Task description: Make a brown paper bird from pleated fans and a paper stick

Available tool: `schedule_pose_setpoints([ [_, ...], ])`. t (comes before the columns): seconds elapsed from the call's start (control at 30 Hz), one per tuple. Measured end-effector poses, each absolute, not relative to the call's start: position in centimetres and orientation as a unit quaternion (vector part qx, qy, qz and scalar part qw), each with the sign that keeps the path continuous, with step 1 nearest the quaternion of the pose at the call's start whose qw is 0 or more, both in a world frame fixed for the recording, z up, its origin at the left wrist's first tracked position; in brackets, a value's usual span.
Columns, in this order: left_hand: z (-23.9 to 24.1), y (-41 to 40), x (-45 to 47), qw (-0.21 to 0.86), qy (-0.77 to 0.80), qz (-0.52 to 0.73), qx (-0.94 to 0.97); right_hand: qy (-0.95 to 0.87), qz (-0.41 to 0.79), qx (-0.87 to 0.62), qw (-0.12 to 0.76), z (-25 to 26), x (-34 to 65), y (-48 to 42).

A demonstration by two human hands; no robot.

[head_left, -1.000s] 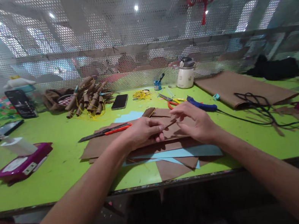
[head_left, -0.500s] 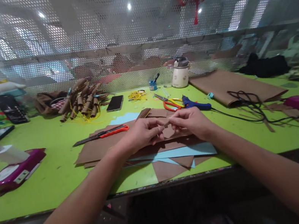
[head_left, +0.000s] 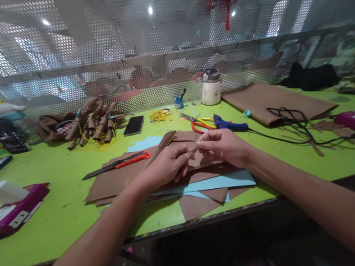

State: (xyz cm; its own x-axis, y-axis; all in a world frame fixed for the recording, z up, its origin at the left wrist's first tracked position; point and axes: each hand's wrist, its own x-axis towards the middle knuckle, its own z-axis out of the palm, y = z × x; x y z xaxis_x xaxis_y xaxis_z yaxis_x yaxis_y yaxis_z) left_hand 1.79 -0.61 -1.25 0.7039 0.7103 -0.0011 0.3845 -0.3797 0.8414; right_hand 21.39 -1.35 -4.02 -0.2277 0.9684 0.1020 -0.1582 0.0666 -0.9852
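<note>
A: Hands first?
B: Left hand [head_left: 171, 164]: fingers curled, thumb and forefinger closed on a small brown strip [head_left: 195, 148]. Lower fingers partly hidden.
A: Right hand [head_left: 223, 145]?
B: Thumb and fingertips pinched at the strip's other end, the remaining fingers loosely bent. The two hands face each other, near but apart.
A: Where's the strip, exactly?
B: Between the fingertips, above the brown sheets [head_left: 111, 177]. Whether it touches them, cannot tell.
A: Close by?
B: Bundle [head_left: 166, 139] of thin brown pieces just beyond the left hand. Cutter [head_left: 130, 160] on the sheets, red end toward that hand. Blue paper [head_left: 222, 182] showing at the near edge.
A: Beyond the right hand?
B: Scissors [head_left: 204, 124], and just beside them a blue glue gun [head_left: 231, 125], cord running right.
A: Farther back on the bench [head_left: 62, 222]?
B: Brown rolls [head_left: 104, 126], phone [head_left: 133, 125], yellow string [head_left: 160, 116], pale bottle [head_left: 211, 91] with dark lid.
</note>
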Motion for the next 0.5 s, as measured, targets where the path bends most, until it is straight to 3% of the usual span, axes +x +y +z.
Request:
schedule_pose_setpoints([
  [0.33, -0.9, -1.4, 2.4, 0.486, 0.35, 0.167, 0.783, -0.503, 0.569, -0.391, 0.52, -3.9, 21.8, -1.0],
  [0.43, -1.3, -1.0, 2.1, 0.415, 0.366, 0.184, 0.812, -0.492, 0.582, -0.381, 0.524, -3.5, 22.0, -1.0],
  [0.5, -1.9, -0.4, 1.8, 0.299, 0.378, 0.207, 0.851, -0.486, 0.588, -0.37, 0.53, -3.2, 22.2, -1.0],
])
